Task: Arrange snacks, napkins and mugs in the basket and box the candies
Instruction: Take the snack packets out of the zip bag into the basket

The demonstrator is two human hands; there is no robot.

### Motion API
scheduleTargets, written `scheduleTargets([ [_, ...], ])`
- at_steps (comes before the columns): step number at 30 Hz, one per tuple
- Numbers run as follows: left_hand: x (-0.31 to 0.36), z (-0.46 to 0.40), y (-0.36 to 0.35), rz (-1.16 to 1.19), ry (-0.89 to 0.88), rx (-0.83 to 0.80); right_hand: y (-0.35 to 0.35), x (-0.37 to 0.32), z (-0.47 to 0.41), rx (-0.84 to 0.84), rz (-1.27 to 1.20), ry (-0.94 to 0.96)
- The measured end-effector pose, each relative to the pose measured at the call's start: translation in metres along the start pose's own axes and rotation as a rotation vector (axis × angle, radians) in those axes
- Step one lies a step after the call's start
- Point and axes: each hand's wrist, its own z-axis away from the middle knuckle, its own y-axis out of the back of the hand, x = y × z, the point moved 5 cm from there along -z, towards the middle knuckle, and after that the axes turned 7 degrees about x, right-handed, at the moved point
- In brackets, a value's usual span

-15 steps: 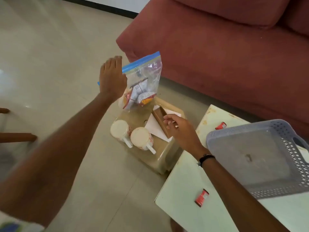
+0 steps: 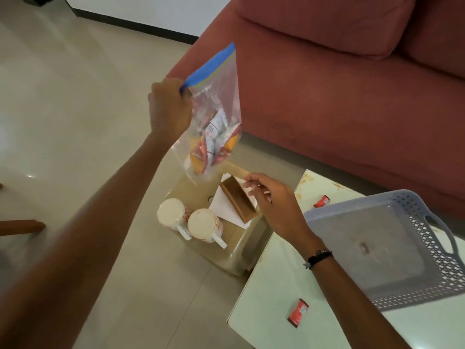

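The red sofa (image 2: 352,84) fills the far side of your view, with the pale tiled floor (image 2: 63,109) to its left. Your white tabletop (image 2: 271,298) sits at the lower right, and the grey perforated basket (image 2: 377,248) rests on it toward its far right edge, holding nothing. On the floor off the tabletop's left edge stands a tan stool (image 2: 241,250); it carries two white mugs (image 2: 191,220) side by side at its near left corner, white napkins (image 2: 224,210) in the middle and an open brown box (image 2: 239,200) tilted on top of them.

Your left hand (image 2: 171,109) grips the blue zip edge of a clear snack bag (image 2: 216,127) and holds it in the air above the stool (wrapped snacks sag in its bottom). Your right hand (image 2: 274,202) pinches the far rim of the box with curled fingers. Two red candies lie on the tabletop: one candy (image 2: 298,312) near the front left corner, another candy (image 2: 322,201) at the far edge, just beside the basket.
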Motion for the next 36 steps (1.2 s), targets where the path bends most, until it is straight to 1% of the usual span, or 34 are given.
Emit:
scheduleTargets([
  [1, 0.013, 0.003, 0.005, 0.086, 0.059, -0.061, 0.008, -0.009, 0.001, 0.031, -0.024, 0.006],
  [3, 0.038, 0.024, 0.015, 0.338, 0.211, -0.211, 0.026, -0.029, 0.005, 0.103, -0.088, 0.005],
  [5, 0.062, 0.055, 0.025, 0.511, 0.332, -0.291, 0.046, -0.052, 0.012, 0.171, -0.158, 0.014],
  [9, 0.106, 0.125, 0.035, 0.668, 0.554, -0.308, 0.082, -0.083, 0.040, 0.266, -0.206, 0.041],
  [12, 0.132, 0.192, 0.033, 0.793, 0.734, -0.339, 0.111, -0.080, 0.081, 0.326, -0.245, -0.031],
  [16, 0.162, 0.284, 0.032, 0.893, 0.993, -0.346, 0.152, -0.059, 0.150, 0.326, -0.230, -0.135],
  [18, 0.177, 0.325, 0.030, 0.918, 1.083, -0.378, 0.171, -0.048, 0.183, 0.290, -0.204, -0.190],
  [21, 0.202, 0.381, 0.034, 0.951, 1.163, -0.444, 0.198, -0.038, 0.233, 0.220, -0.170, -0.238],
  [25, 0.231, 0.441, 0.053, 0.964, 1.278, -0.449, 0.215, -0.027, 0.292, 0.074, -0.147, -0.351],
  [27, 0.238, 0.469, 0.060, 0.938, 1.322, -0.454, 0.220, -0.023, 0.317, 0.039, -0.132, -0.387],
  [31, 0.239, 0.510, 0.063, 0.852, 1.389, -0.454, 0.221, -0.020, 0.351, 0.003, -0.080, -0.411],
  [33, 0.238, 0.522, 0.061, 0.852, 1.388, -0.510, 0.219, -0.016, 0.362, 0.014, -0.011, -0.409],
  [36, 0.240, 0.539, 0.058, 0.861, 1.353, -0.635, 0.217, -0.009, 0.373, 0.050, 0.073, -0.449],
])
